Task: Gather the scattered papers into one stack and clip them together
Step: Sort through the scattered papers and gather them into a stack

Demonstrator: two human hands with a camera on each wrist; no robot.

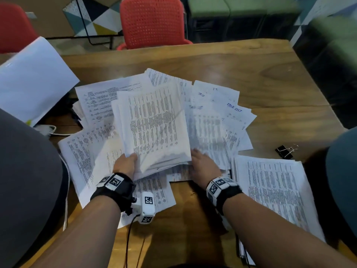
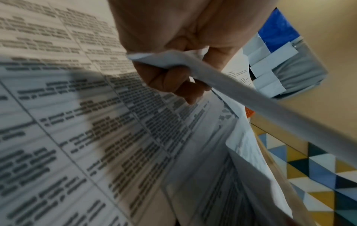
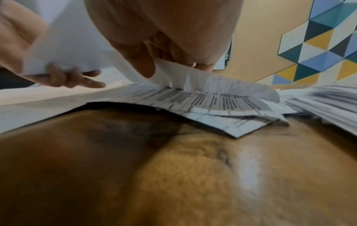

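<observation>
At the far left a large blank white sheet (image 1: 32, 78) is seen overhanging the worktop (image 1: 251, 74). Next to it, loose printed papers (image 1: 81, 151) are spread flat and overlapping, not yet gathered. The left hand (image 1: 125, 164) is closed on the near-left corner of a gathered bundle of papers (image 1: 154, 124), thumb on top and fingers (image 2: 168, 81) curled beneath, so that the bundle is kept lifted and tilted above the scattered sheets. This is judged to be done so that more sheets can be added without the collected ones slipping apart. Just right of the bundle, the right hand (image 1: 202, 163) is laid low on the fanned sheets (image 1: 216, 120), its fingertips (image 3: 146, 67) pinching the curled edge of a sheet (image 3: 173, 73), apparently to draw it in. Further right, a separate printed stack (image 1: 270, 192) lies flat. The black binder clip (image 1: 285, 151) rests on bare wood beyond that stack, well apart from both hands, untouched.
</observation>
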